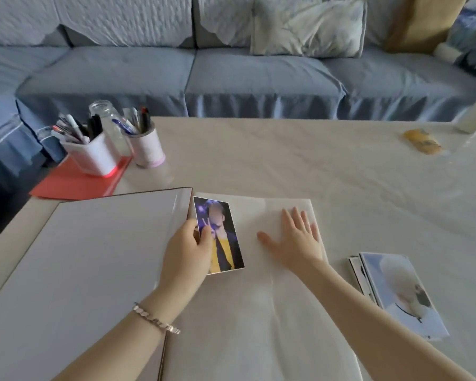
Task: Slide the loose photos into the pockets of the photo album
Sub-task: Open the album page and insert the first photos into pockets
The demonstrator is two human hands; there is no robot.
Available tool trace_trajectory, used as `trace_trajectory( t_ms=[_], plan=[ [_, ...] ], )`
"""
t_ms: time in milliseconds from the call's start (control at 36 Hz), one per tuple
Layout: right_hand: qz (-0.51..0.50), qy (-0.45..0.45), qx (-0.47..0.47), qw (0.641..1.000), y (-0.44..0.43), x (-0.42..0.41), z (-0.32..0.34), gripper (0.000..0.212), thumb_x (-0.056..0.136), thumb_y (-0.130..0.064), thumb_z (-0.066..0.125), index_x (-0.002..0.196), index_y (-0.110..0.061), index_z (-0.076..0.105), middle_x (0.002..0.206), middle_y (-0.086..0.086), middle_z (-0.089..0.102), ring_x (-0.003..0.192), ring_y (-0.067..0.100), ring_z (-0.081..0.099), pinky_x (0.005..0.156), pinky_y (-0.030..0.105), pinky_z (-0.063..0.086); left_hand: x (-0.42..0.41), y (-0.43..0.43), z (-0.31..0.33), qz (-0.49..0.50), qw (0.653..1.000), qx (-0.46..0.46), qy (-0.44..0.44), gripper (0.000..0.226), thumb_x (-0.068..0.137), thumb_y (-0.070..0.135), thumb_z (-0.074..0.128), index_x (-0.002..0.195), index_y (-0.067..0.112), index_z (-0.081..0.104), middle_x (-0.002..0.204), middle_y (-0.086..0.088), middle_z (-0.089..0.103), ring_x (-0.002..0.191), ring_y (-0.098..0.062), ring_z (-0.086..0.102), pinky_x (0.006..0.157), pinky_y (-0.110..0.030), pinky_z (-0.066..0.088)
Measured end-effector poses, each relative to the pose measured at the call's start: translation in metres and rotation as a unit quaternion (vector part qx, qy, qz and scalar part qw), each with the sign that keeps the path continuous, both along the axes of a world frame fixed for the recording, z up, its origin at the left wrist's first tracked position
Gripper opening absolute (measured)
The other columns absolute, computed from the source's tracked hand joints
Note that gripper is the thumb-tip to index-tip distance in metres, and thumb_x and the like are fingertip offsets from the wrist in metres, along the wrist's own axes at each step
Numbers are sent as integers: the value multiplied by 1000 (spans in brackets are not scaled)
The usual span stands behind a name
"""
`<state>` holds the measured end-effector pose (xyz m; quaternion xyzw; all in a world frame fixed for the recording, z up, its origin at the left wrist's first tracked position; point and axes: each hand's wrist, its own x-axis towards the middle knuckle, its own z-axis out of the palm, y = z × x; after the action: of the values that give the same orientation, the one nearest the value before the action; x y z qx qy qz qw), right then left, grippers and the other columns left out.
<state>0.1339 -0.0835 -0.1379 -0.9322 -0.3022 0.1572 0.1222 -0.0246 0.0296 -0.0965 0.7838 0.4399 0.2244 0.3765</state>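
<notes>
One album, left fingers pinch one photo, right fingers flat, stack maybe three

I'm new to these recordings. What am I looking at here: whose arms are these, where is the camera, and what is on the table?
There is no machine here. A person works with bare hands, and the single picture comes from a camera worn on their head, looking forward and down. An open photo album lies on the table. The left hand pinches a photo by its edge over the right-hand page. The right hand lies flat on that page. A stack of loose photos lies to the right. At the far left, pen holders stand by a red folder.
</notes>
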Motion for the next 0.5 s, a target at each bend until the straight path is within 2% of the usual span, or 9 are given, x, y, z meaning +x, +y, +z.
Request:
trace_trajectory(
  t_ms=[111, 222, 333, 389, 444, 500],
  plan=[
    [1, -18, -10, 1000, 2, 3, -13, 77, 89, -66, 29, 150, -26, 3, 158, -3, -8, 144, 14, -12, 117, 35, -6, 11, 8, 1, -3, 999, 24, 26, 26, 92, 17, 45, 72, 1, 45, 65, -12, 52, 55, -21, 40, 50, -31, 30],
    [-1, -28, 14, 1000, -2, 4, -17, 65, 94, -59, 28, 149, -31, 9, 158, -6, -5, 144, 11, -10, 117, 31, -6, 29, 9, -8, -27, 998, -11, 58, 24, 91, 15, 44, 81, -4, 54, 76, -20, 60, 58, -23, 43, 54, -39, 41],
    [-4, -15, 50, 999, -4, 6, -16, 56, 97, -47, 32, 148, -28, 18, 158, -7, 2, 145, 9, -5, 114, 27, -6, 44, 8, -16, -47, 995, -28, 82, 24, 89, 16, 44, 81, -4, 55, 68, -16, 53, 55, -19, 38, 51, -29, 30],
    [-23, -5, 97, 995, -6, 7, -15, 50, 97, -37, 39, 143, -21, 32, 157, -6, 16, 145, 9, 4, 113, 24, -3, 50, 8, -18, -57, 994, -28, 90, 25, 90, 16, 44, 82, -5, 55, 66, -12, 51, 54, -18, 36, 48, -27, 25],
    [-51, -3, 147, 988, -8, 8, -13, 38, 93, -30, 49, 128, -16, 47, 146, -3, 38, 140, 12, 24, 113, 26, 9, 56, 8, -20, -72, 993, -34, 92, 24, 89, 16, 44, 85, -4, 57, 72, -15, 58, 56, -18, 39, 49, -27, 26],
    [-72, 6, 177, 982, -9, 9, -9, 25, 88, -25, 55, 111, -13, 53, 123, -2, 54, 118, 15, 44, 107, 33, 26, 61, 7, -22, -91, 991, -45, 88, 24, 89, 16, 44, 84, -3, 59, 80, -15, 65, 58, -20, 44, 52, -28, 31]
  ],
)
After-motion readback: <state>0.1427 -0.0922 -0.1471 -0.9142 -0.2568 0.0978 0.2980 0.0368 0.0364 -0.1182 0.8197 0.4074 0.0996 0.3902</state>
